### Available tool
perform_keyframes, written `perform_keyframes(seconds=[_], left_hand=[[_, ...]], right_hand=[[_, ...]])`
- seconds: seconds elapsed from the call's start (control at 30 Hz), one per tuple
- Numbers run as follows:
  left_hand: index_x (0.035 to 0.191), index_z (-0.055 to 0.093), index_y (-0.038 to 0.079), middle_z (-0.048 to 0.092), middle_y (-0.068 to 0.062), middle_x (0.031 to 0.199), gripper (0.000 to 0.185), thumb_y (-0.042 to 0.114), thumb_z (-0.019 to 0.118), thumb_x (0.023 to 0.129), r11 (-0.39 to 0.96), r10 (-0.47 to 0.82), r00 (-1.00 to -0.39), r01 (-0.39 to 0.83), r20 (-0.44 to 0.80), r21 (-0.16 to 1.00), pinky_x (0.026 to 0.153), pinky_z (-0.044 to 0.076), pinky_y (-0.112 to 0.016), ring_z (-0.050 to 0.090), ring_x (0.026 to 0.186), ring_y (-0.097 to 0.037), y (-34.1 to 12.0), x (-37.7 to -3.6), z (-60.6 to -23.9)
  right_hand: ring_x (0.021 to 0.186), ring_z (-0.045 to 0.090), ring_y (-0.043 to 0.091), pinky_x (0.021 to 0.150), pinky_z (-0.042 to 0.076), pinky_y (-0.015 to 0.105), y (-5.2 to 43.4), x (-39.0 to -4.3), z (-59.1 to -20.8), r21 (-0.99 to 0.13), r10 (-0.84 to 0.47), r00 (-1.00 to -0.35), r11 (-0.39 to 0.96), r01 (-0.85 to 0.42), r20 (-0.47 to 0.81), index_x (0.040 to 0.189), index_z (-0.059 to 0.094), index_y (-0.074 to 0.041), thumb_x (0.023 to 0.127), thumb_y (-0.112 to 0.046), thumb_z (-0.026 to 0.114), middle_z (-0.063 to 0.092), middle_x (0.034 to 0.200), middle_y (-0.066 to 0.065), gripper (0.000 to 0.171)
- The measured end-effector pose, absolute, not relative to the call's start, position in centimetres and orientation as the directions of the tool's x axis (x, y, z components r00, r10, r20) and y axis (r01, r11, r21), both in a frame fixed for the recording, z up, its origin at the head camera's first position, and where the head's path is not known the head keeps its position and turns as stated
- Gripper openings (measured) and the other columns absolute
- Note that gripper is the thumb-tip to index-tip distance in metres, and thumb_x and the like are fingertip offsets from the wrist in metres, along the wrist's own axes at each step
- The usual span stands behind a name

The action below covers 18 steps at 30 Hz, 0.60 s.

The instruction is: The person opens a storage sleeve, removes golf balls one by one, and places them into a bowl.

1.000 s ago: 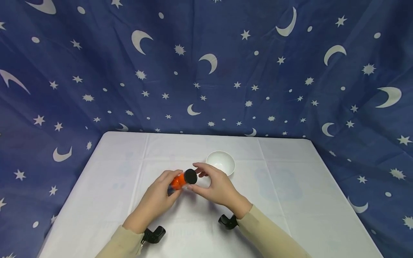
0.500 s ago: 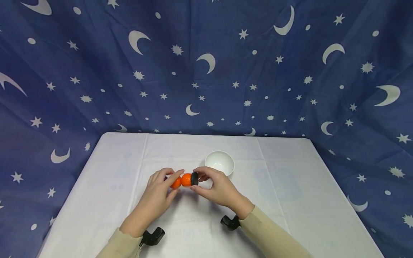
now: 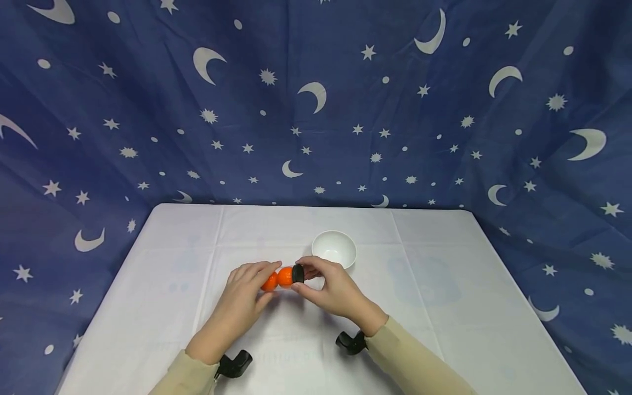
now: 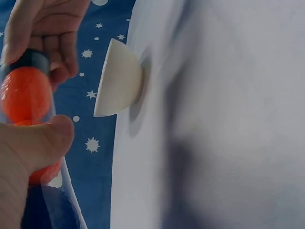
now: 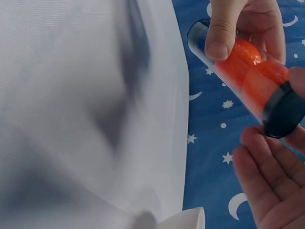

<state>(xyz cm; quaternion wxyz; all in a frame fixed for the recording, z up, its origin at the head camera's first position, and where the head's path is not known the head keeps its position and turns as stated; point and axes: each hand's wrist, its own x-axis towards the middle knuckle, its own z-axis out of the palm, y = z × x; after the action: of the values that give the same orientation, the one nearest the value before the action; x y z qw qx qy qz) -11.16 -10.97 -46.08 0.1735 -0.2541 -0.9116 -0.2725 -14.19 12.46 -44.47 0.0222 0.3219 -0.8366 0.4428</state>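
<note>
A clear tube [image 5: 202, 40] with a dark cap [image 3: 298, 274] lies sideways between the two hands, above the white table. Inside it sit orange balls [image 3: 285, 276], bunched toward the capped end. The left hand [image 3: 239, 299] grips the tube's body, its thumb [image 4: 52, 138] pressed along the side. At the other end, the right hand [image 3: 336, 285] pinches the cap between thumb and fingers. In the left wrist view, the tube's lower part shows dark blue through the clear wall. Part of the tube is hidden under the left hand in the head view.
A white bowl [image 3: 334, 248] stands on the white-covered table [image 3: 444, 307], just behind the right hand. A blue curtain [image 3: 316, 137] with moons and stars hangs behind the table. Black wrist cameras [image 3: 235, 364] sit under both wrists.
The tube has swung from having its cap face toward the head camera to lying sideways. The right hand's fingers have closed onto the cap. Over the last half second little has changed.
</note>
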Motion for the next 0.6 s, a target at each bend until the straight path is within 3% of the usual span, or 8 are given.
perform_keyframes(seconds=[0.27, 0.6], left_hand=[[0.132, 0.059, 0.018, 0.059, -0.003, 0.12, 0.065, 0.009, 0.084, 0.073, 0.666, 0.428, -0.771, 0.622, 0.472, 0.412, 0.102, 0.03, -0.048, 0.049, 0.114, -0.028, -11.44, -11.35, -45.97], [0.131, 0.06, 0.019, 0.06, -0.003, 0.122, 0.064, 0.007, 0.084, 0.073, 0.62, 0.452, -0.754, 0.65, 0.477, 0.439, 0.098, 0.03, -0.049, 0.049, 0.114, -0.027, -11.63, -11.23, -46.07]], right_hand=[[0.088, 0.066, 0.007, 0.084, 0.052, 0.027, 12.89, -14.04, -44.5, -0.803, -0.551, -0.807, 0.374, -0.464, 0.21, 0.114, 0.062, -0.015, 0.08, -0.02, 0.08, 0.067, 0.098, -0.012, 0.039], [0.087, 0.066, 0.007, 0.084, 0.051, 0.026, 13.12, -14.01, -44.34, -0.78, -0.578, -0.78, 0.363, -0.509, 0.24, 0.111, 0.065, -0.015, 0.075, -0.014, 0.081, 0.066, 0.097, -0.015, 0.039]])
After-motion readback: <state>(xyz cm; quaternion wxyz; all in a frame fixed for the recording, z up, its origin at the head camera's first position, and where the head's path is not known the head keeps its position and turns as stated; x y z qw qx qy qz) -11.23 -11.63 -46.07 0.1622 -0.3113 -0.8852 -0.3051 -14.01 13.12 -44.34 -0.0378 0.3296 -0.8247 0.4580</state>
